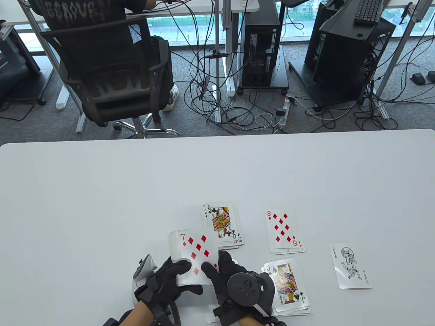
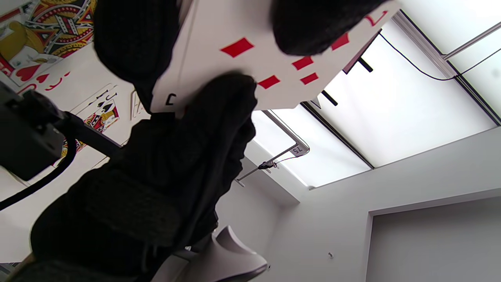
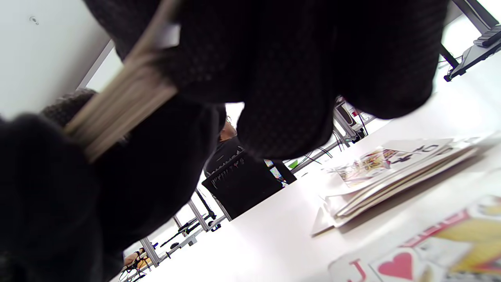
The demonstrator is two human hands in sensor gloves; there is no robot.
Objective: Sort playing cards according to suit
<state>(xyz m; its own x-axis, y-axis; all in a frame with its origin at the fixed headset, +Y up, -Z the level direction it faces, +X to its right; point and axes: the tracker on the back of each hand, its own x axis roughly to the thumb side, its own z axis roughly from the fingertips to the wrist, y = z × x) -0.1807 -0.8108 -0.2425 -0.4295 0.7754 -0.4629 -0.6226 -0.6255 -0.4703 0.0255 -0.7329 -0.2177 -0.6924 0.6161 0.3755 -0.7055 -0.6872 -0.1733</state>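
Note:
My left hand (image 1: 176,273) holds a face-up deck (image 1: 190,258) just above the table's front edge, its edge showing in the right wrist view (image 3: 121,102). The seven of diamonds (image 1: 195,249) lies on top and also shows in the left wrist view (image 2: 250,51). My right hand (image 1: 217,268) pinches this card's right edge, thumb on its face. On the table lie a clubs pile topped by a queen (image 1: 222,224), a diamonds pile topped by an eight (image 1: 283,231), a spades pile topped by a jack (image 1: 289,285), and a jack of hearts (image 3: 411,262) under my right hand.
A single joker (image 1: 351,266) lies face up at the right. The white table (image 1: 102,190) ends at a far edge, with an office chair (image 1: 112,68), cables and computer towers beyond. The clubs pile shows close by in the right wrist view (image 3: 391,168).

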